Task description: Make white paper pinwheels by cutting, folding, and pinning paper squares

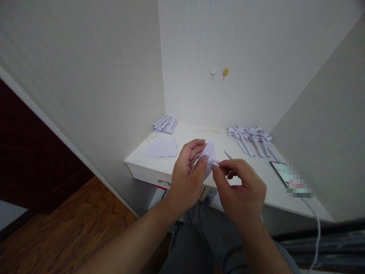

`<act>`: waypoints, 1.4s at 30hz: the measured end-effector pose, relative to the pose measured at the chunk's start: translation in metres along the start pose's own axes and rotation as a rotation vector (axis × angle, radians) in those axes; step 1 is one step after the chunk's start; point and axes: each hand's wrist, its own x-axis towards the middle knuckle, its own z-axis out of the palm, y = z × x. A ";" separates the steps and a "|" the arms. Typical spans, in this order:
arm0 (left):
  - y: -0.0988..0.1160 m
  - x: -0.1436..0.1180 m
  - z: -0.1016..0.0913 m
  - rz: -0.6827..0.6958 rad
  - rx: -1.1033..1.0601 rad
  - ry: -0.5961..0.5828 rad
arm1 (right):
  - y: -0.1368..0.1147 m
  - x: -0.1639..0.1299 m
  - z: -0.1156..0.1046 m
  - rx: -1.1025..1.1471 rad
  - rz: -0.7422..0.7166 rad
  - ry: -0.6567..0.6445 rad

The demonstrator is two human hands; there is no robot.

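Above the front edge of the white desk, my left hand point(189, 171) is closed round a pale lilac paper pinwheel head point(211, 150), its thumb lying across the paper. My right hand point(239, 184) pinches the same paper at its right side between thumb and forefinger. Part of the paper is hidden behind my left fingers and thumb. On the desk beyond, to the left, lies a small stack of square paper sheets point(166, 147). Finished paper pinwheels on rolled sticks point(251, 139) lie in a group at the back right.
Rolled paper sticks point(165, 125) are piled at the back left, near tiny scattered pieces point(150, 138). A thin pointed tool point(227, 155) shows behind my right hand. A phone point(285, 175) with a white cable point(318, 232) lies right. Walls enclose the desk point(194, 131).
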 end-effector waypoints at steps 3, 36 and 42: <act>0.002 0.000 0.002 0.023 0.050 -0.035 | 0.005 -0.001 0.002 0.054 0.100 0.049; 0.018 0.010 0.008 0.595 0.841 0.084 | 0.018 -0.004 0.004 -0.038 -0.219 0.242; 0.020 0.012 0.009 0.580 0.845 0.090 | 0.018 -0.004 0.004 -0.041 -0.222 0.248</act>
